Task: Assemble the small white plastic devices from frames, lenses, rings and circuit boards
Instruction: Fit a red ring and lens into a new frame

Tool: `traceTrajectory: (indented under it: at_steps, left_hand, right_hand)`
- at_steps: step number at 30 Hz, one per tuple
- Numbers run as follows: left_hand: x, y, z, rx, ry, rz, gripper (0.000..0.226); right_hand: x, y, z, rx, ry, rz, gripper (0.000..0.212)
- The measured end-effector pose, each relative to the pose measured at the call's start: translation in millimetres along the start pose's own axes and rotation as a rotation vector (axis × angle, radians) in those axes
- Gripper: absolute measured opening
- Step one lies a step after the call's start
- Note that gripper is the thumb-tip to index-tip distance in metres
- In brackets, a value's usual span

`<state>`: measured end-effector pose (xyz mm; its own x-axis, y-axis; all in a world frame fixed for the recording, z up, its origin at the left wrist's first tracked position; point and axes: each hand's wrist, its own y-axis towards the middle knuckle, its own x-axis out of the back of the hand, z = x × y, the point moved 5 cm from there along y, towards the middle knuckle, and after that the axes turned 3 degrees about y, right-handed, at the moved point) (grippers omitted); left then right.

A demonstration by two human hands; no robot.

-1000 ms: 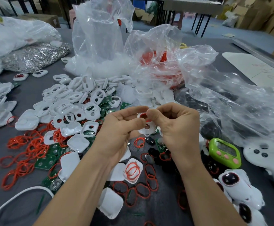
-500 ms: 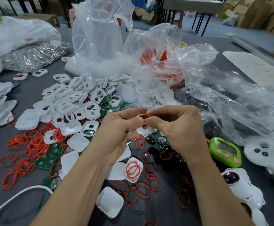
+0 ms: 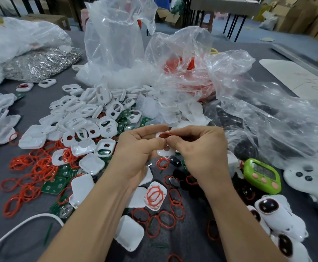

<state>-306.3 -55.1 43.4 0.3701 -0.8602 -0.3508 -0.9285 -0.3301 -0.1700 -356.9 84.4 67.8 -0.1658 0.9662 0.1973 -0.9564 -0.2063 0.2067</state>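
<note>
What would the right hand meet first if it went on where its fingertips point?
The right hand points left: first the white frame and red ring it pinches, then probably the fingertips of the left hand just beyond.

A white frame, a red ring at its upper opening, stood upright at picture centre; more white frames lay heaped centre-left.

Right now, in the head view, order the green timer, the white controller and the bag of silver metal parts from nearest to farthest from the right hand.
1. green timer, just right of the right hand.
2. white controller, farther right, beyond the timer.
3. bag of silver metal parts, far back left.
</note>
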Motion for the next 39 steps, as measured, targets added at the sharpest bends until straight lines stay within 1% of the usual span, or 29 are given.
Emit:
traceTrajectory:
  at_steps: [4,6,9,12,15,17,18,20,22,25,29,33,39]
  left_hand:
    - [-1.0,1.4,0.2,-0.046,-0.011,-0.109,0.037]
    - [0.2,1.7,0.7,-0.079,0.009,-0.151,0.036]
    - [2.0,1.0,-0.4,-0.122,0.060,-0.181,0.036]
    - [3.8,3.2,0.9,-0.142,0.072,-0.171,0.036]
    - [-4.4,0.3,4.1,-0.206,0.141,-0.076,0.030]
    - [-13.1,-4.3,5.6,-0.240,0.172,-0.005,0.029]
    - [-14.6,-4.3,6.1,-0.247,0.175,-0.011,0.030]
    - [-12.0,-1.6,6.3,-0.246,0.165,-0.082,0.037]
    - [-10.8,0.0,6.0,-0.246,0.171,-0.102,0.041]
    - [-13.0,-2.0,5.0,-0.265,0.164,-0.077,0.039]
    - [-14.4,-4.5,2.8,-0.306,0.116,-0.077,0.037]
    - [-14.7,-5.4,4.9,-0.324,0.099,-0.082,0.033]
    - [-14.7,-6.9,4.5,-0.354,0.074,-0.120,0.028]
  right_hand:
    - [-6.2,-8.8,0.1,0.040,-0.077,-0.162,0.013]
    - [-5.6,-10.9,-0.5,0.030,-0.090,-0.213,0.012]
    - [-5.0,-10.3,-0.5,0.015,-0.083,-0.201,0.011]
    - [-6.2,-11.0,3.1,0.040,-0.059,-0.191,0.012]
    - [-7.7,-14.3,10.2,0.108,-0.090,-0.218,0.014]
    - [-6.2,-14.5,15.1,0.171,-0.189,-0.263,0.012]
    - [-4.6,-13.8,16.2,0.196,-0.248,-0.281,0.013]
    - [-0.7,-11.2,15.0,0.209,-0.329,-0.289,0.015]
    - [2.0,-8.7,11.6,0.192,-0.341,-0.289,0.018]
    - [2.1,-8.3,10.5,0.206,-0.334,-0.295,0.019]
    - [1.0,-11.4,15.9,0.271,-0.383,-0.308,0.016]
    - [1.5,-9.4,14.0,0.243,-0.352,-0.305,0.018]
    - [1.6,-10.1,15.6,0.254,-0.316,-0.313,0.017]
